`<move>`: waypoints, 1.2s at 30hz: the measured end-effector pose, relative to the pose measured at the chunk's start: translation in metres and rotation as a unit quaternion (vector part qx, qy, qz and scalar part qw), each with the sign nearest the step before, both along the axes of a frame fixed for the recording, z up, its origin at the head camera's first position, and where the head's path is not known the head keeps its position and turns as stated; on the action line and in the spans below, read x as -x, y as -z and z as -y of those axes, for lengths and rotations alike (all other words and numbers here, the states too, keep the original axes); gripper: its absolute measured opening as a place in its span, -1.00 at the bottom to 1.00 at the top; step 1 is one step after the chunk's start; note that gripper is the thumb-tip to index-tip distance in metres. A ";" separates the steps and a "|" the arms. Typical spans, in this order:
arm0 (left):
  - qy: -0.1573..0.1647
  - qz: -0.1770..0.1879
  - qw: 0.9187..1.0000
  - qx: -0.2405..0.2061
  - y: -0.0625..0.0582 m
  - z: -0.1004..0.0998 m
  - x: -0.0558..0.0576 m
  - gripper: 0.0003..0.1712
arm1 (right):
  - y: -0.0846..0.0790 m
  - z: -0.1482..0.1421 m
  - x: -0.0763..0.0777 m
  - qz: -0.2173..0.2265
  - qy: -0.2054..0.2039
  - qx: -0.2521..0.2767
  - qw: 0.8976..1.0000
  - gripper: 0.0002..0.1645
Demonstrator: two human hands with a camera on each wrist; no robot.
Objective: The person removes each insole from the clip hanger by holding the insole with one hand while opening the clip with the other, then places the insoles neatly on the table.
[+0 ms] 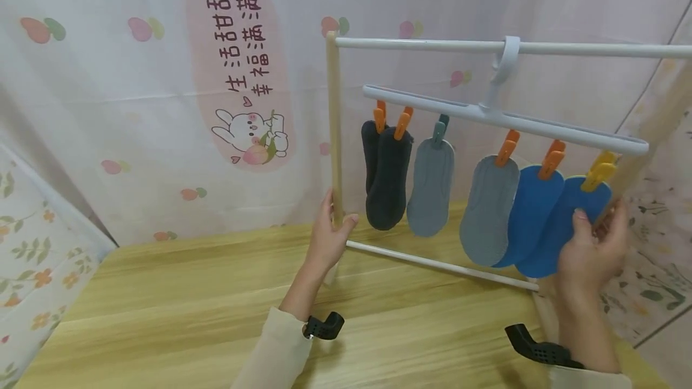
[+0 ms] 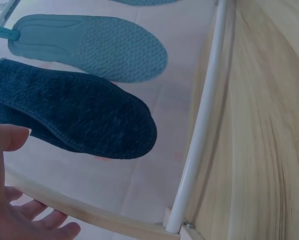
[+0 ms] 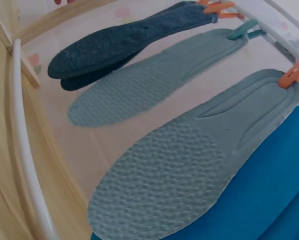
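Observation:
My left hand (image 1: 330, 236) holds the left wooden post of a drying rack (image 1: 334, 131), thumb in front and fingers behind. The right hand (image 1: 591, 254) grips the rack's right post, its thumb over the edge of a blue insole (image 1: 562, 224). A white hanger (image 1: 564, 128) hangs tilted by its hook from the top bar. Clothes pegs clip insoles to it: a dark fuzzy pair (image 1: 388, 179) at left, a grey insole (image 1: 430, 191), a second grey insole (image 3: 164, 170), and two blue ones. In the left wrist view, the left thumb is close to the dark pair (image 2: 84, 115).
The rack stands on a wood-grain table (image 1: 178, 305), its white lower bar (image 1: 432, 263) low over the top. Behind hangs a printed curtain (image 1: 140, 137) with a rabbit drawing. Flowered cloth (image 1: 32, 269) covers the left side. Black wrist mounts (image 1: 324, 326) sit on both wrists.

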State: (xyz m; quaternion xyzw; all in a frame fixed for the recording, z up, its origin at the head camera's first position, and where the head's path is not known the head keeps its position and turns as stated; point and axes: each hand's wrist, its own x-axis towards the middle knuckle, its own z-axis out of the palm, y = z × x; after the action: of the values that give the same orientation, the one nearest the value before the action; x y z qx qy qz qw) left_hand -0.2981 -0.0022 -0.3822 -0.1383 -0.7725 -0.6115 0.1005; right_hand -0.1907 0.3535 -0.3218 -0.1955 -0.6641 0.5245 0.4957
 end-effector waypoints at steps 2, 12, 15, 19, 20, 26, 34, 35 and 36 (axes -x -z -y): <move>-0.008 -0.002 1.000 -0.004 0.000 0.006 0.000 -0.01 | 0.000 0.004 0.003 0.007 -0.022 0.018 1.000 -0.39; -0.030 -0.004 0.999 -0.021 0.004 0.027 -0.004 0.01 | 0.000 0.022 0.018 0.027 -0.033 0.025 0.999 -0.37; -0.041 -0.002 0.999 -0.017 0.005 0.031 -0.006 0.01 | -0.001 0.027 0.022 0.022 -0.047 0.035 0.998 -0.36; -0.059 -0.010 0.998 -0.037 0.004 0.036 -0.006 -0.05 | 0.000 0.033 0.027 0.024 -0.044 0.026 0.998 -0.37; -0.063 -0.015 0.997 -0.048 0.004 0.036 -0.005 -0.08 | 0.001 0.034 0.028 0.026 -0.044 0.026 0.998 -0.37; -0.105 -0.040 0.988 -0.108 0.002 0.042 -0.003 -0.26 | 0.001 0.043 0.036 0.034 -0.046 0.025 0.998 -0.37; -0.161 -0.032 0.981 -0.102 -0.003 0.059 -0.003 -0.34 | -0.005 0.060 0.049 0.031 -0.069 0.042 0.996 -0.37; -0.169 -0.030 0.980 -0.099 -0.004 0.062 -0.003 -0.35 | -0.006 0.063 0.051 0.030 -0.076 0.044 0.996 -0.38; -0.178 -0.028 0.979 -0.097 -0.005 0.065 -0.003 -0.37 | -0.006 0.065 0.053 0.030 -0.084 0.048 0.995 -0.38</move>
State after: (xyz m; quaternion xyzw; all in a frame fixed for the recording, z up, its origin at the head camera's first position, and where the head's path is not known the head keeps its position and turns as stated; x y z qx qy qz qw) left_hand -0.2954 -0.0675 -0.3772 -0.0057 -0.7187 -0.6517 0.2424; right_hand -0.2437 0.2888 -0.3155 -0.1782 -0.6664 0.5896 0.4201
